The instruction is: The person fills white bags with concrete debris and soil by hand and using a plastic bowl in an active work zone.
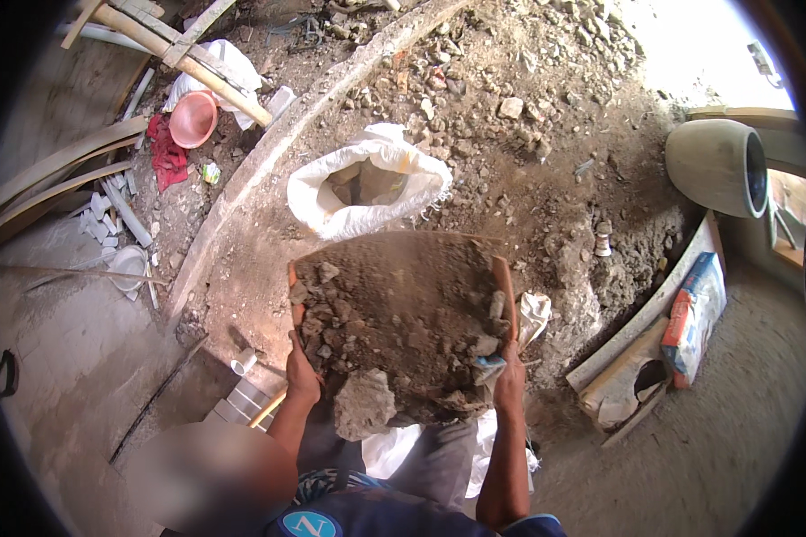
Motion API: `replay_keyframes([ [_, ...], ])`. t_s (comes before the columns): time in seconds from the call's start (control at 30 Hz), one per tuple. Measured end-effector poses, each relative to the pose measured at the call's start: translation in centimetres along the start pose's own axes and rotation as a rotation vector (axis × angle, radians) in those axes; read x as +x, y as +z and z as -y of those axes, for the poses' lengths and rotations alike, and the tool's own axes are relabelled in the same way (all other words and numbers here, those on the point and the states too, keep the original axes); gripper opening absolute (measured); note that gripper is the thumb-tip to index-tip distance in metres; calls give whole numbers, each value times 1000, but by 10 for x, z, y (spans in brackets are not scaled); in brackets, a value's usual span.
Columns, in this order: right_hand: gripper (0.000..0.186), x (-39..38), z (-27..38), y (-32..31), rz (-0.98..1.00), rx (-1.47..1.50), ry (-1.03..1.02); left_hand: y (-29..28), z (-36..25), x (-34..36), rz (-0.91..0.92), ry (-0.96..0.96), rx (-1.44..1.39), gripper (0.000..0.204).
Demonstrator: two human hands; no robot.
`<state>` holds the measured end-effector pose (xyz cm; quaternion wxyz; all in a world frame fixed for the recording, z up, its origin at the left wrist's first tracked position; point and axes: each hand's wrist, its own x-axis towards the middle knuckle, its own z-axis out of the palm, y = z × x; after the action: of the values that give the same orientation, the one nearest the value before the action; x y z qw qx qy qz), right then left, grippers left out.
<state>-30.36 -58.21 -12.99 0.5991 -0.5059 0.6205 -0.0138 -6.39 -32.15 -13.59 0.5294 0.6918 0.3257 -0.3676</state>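
I carry a shallow, orange-edged tray point(505, 291) heaped with grey-brown soil, small stones and a large pale lump point(364, 403). My left hand point(302, 374) is closed on its left rim, and my right hand point(510, 380) grips the right side. A scrap of blue material point(487, 362) lies in the load by my right hand. Just beyond the tray's far edge stands a white woven sack point(309, 201) with its mouth rolled open, partly hollow inside. More white sacking point(392, 452) shows below the tray by my legs.
A rubble heap point(510, 107) spreads ahead behind the sack. Planks point(179, 58), a pink bowl point(193, 119) and red cloth point(168, 161) lie left. At right are a grey rounded vessel point(712, 166), curved boards point(618, 331) and a blue-red bag point(694, 318). A blurred shape sits lower left.
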Motion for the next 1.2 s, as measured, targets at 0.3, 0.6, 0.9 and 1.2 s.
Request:
replay_keyframes([
  [0.3,69,42,84,66,114,-139,-76,5,-81,2,-35,14,-152,69],
  [0.6,65,137,-1,91,-60,-24,-41,41,-89,69,-114,41,153,83],
  [0.9,52,146,-29,75,-12,189,183,51,-24,110,-101,-57,178,74],
  [1.2,58,168,-76,57,-72,175,93,71,19,158,19,-68,231,76],
])
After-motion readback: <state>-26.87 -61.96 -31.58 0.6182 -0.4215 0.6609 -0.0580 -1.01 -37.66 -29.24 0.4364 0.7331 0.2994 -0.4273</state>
